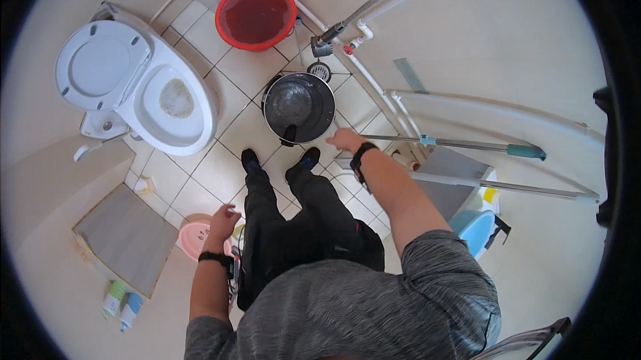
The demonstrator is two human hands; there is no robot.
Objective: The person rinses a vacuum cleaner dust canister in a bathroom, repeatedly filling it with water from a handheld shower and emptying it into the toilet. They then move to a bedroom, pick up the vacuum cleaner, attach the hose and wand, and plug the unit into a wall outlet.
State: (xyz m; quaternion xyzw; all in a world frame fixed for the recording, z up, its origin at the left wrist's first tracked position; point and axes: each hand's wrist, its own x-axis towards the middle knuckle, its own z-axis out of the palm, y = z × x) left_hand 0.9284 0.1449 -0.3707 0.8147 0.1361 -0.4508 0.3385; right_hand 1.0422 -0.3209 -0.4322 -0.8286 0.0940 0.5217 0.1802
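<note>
My right hand (344,140) is near the lower right rim of a round dark metal pot (325,114) on the tiled floor; whether it touches anything there I cannot tell. Its fingers look partly curled. My left hand (224,220) hangs at my left side above a pink basin (190,241), fingers loosely bent, holding nothing that shows. The pot has a shiny inside and dark handles, and sits beside a round floor drain (319,72). Behind it stands a red bucket (222,29) of reddish liquid.
A white toilet (200,132) with its lid raised stands at the left. A shower head (322,47) hangs by the right wall. White pipes (368,75), long-handled poles (470,144) and a light blue basin (473,230) are on the right. Two bottles (114,297) are at the lower left.
</note>
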